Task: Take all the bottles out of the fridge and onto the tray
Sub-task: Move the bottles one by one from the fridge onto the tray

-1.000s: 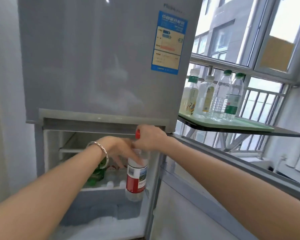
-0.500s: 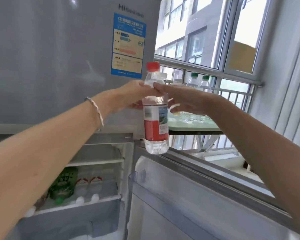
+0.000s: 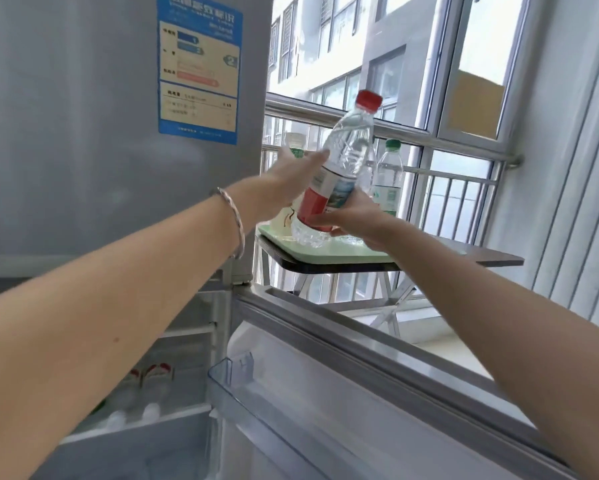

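Observation:
A clear water bottle [image 3: 348,154] with a red cap and red label tilts to the right above the front of the pale green tray [image 3: 346,253]. My right hand [image 3: 355,221] grips it low, around the label and base. My left hand [image 3: 289,181] holds its left side at the label, thumb on the front, fingers hidden behind. On the tray stand a green-capped bottle [image 3: 389,174] and a white-capped bottle [image 3: 293,142], partly hidden by my hands. More bottles [image 3: 152,375] lie in the open lower fridge compartment, red labels showing.
The tray sits on a dark folding table [image 3: 492,259] by the window railing. The grey fridge body [image 3: 100,133] fills the left. Its open lower door [image 3: 343,393], with a clear shelf bin, stretches across below my arms.
The bottle has travelled right and down to the tray and now tilts. My right hand has shifted from its neck to its lower body. The view has swung right.

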### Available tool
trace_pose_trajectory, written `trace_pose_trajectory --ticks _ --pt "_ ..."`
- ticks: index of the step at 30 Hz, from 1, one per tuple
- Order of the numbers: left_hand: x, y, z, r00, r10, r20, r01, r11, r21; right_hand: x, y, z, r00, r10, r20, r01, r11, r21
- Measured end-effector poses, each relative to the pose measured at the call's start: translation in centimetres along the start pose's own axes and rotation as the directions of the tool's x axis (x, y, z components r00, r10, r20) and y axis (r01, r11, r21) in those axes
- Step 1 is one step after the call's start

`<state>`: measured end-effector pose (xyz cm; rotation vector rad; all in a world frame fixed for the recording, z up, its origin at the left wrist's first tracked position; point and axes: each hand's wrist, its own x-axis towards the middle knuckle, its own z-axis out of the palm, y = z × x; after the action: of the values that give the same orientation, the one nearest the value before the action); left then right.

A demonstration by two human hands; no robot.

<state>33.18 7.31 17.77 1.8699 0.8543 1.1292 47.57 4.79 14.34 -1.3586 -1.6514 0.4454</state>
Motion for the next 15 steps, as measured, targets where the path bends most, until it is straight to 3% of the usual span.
trace_pose_trajectory --ticks 3,6,11,15 --pt "0.4 -2.7 1.2 0.998 -0.058 0.027 0.055 0.995 0.084 1.8 2.1 0.9 0.999 0.042 -0.03 -0.04 0.998 0.057" --pt "0.9 -3.9 1.8 0.999 -0.014 0.045 0.011 0.998 0.063 3.1 3.0 1.4 0.999 0.035 -0.003 -0.034 0.994 0.099" --pt "1.3 -4.8 2.3 1.0 0.005 -0.003 -0.005 0.994 0.106 4.0 3.0 2.2 1.0 0.009 0.021 -0.01 0.999 0.053" --pt "1.1 -5.6 2.3 0.999 -0.029 0.028 0.025 0.991 0.133 4.3 2.7 3.2 0.998 0.028 -0.049 -0.029 1.0 -0.002"
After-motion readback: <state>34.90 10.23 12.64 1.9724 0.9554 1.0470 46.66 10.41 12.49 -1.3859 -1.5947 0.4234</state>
